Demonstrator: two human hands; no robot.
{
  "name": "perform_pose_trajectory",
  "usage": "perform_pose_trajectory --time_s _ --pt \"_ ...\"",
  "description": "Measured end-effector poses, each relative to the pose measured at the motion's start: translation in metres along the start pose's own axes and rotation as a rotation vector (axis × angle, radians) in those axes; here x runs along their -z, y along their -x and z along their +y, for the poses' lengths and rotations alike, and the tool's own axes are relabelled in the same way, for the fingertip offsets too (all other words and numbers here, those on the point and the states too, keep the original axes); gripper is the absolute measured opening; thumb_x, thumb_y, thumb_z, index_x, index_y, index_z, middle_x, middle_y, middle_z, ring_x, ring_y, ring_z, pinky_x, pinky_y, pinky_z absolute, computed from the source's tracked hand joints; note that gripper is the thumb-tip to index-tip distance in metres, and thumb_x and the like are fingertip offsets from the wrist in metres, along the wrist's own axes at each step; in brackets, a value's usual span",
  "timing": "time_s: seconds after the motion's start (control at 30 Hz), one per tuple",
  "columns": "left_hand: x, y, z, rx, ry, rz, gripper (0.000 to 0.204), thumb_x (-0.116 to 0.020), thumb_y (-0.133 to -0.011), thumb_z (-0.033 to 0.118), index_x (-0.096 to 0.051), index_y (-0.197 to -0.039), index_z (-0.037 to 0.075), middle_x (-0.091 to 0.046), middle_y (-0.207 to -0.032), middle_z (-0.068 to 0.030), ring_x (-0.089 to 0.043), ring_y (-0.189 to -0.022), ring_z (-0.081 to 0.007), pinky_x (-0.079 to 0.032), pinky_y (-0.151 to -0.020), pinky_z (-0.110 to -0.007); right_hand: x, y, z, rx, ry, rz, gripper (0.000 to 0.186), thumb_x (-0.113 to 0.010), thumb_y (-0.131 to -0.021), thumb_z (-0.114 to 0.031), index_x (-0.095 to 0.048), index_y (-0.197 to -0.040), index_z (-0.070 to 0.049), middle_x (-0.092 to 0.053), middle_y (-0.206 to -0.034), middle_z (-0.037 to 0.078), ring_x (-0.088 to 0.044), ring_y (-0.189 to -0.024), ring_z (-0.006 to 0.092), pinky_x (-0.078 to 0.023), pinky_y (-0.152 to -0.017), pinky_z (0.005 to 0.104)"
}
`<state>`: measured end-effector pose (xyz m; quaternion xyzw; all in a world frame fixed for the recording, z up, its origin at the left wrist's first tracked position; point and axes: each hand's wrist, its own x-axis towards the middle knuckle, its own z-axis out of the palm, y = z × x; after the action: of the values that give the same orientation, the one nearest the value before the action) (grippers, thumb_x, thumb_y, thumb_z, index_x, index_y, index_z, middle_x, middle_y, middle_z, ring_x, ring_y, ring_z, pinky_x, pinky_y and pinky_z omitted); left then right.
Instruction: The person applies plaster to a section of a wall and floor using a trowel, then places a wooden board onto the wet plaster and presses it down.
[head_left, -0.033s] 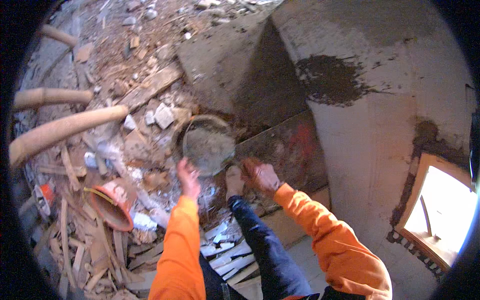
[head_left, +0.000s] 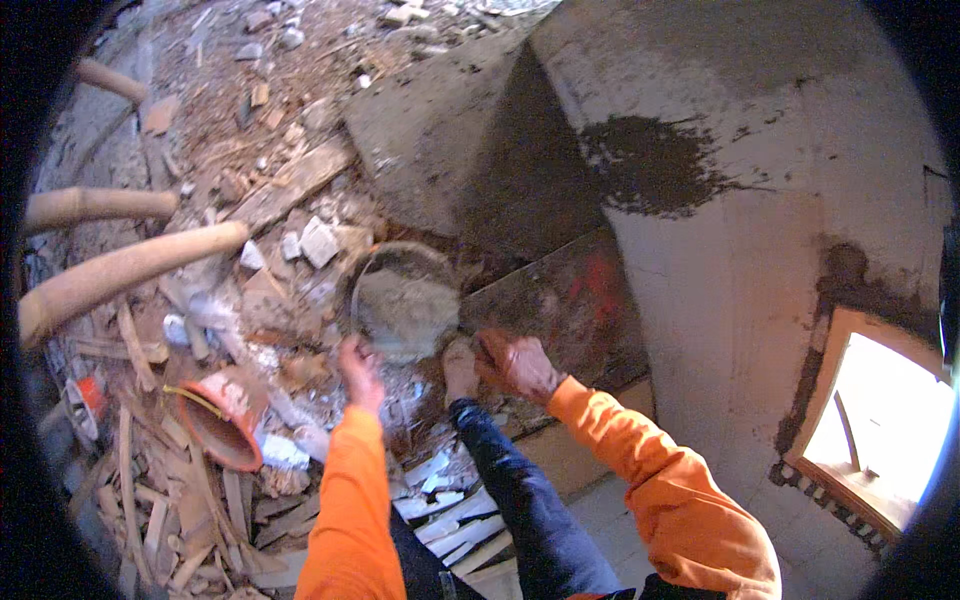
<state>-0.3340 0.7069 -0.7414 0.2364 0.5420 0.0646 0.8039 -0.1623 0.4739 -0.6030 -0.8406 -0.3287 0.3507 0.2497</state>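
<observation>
Nearest bit: orange sleeves [head_left: 350, 500] reach toward the round mortar pan [head_left: 405, 351], one each side, w/ a dark-blue trouser leg [head_left: 525, 490] between and a pale foot [head_left: 461, 372] right by the pan's near-right edge (bare or shod, can't tell).

Left hand [head_left: 362, 374] is at the pan's near-left edge, fingers loosely curled AFAICT, too blurry to say if they're pinching or touching the rim. Right hand [head_left: 524, 366] is near-right of the pan, fingers bent; brownish patch at the tips could be a held thing or just shade, so grip = dunno.

Pan's on the rubble, grey mortar-looking stuff inside. IMO the step in hand is hand placement around it; a lift or tilt would call for a firm two-sided rim hold, foot out of the way.

Near-left of the pan: orange bucket [head_left: 222, 420] tipped over, wood scraps [head_left: 190, 505] past it. Further left, bamboo poles [head_left: 140, 268]. Right of the pan, a red-smudged board [head_left: 555, 310]; behind it a concrete block [head_left: 430, 130]. Far right, wall w/ a bright window opening [head_left: 880, 425].
</observation>
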Motion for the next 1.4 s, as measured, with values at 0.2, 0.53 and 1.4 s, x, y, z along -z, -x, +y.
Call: perform_pose_trajectory --time_s 0.2,0.53,1.4 --pt "0.01 0.007 0.012 0.036 -0.354 0.181 0.008 -0.055 -0.08 0.021 -0.056 -0.081 0.013 -0.058 -0.07 0.0013 -0.052 -0.06 -0.0094 -0.039 -0.056 -0.026 0.139 -0.021 0.043 -0.256 -0.434 -0.248 0.036 -0.066 -0.078 -0.024 -0.056 -0.107 -0.007 -0.06 -0.077 0.008 -0.056 -0.068 0.0154 -0.047 -0.062 0.0322" --pt "0.054 -0.052 -0.002 -0.122 -0.53 0.201 0.028 -0.061 -0.082 0.02 -0.059 -0.1 -0.001 -0.062 -0.096 -0.0078 -0.056 -0.084 -0.0142 -0.043 -0.075 -0.028 0.246 0.033 0.054 -0.385 0.459 0.205 0.03 -0.054 -0.086 -0.026 -0.047 -0.108 -0.006 -0.056 -0.102 0.014 -0.056 -0.091 0.0254 -0.045 -0.073 0.039" --pt "0.03 -0.089 0.068 0.106 -0.564 0.049 0.058 -0.049 -0.085 0.046 -0.041 -0.134 0.014 -0.042 -0.136 -0.0077 -0.038 -0.125 -0.026 -0.031 -0.093 -0.05 0.024 -0.06 -0.072 0.056 -0.071 0.096 0.031 -0.065 -0.077 -0.024 -0.053 -0.102 -0.008 -0.058 -0.091 0.013 -0.059 -0.081 0.0315 -0.049 -0.061 0.0392"
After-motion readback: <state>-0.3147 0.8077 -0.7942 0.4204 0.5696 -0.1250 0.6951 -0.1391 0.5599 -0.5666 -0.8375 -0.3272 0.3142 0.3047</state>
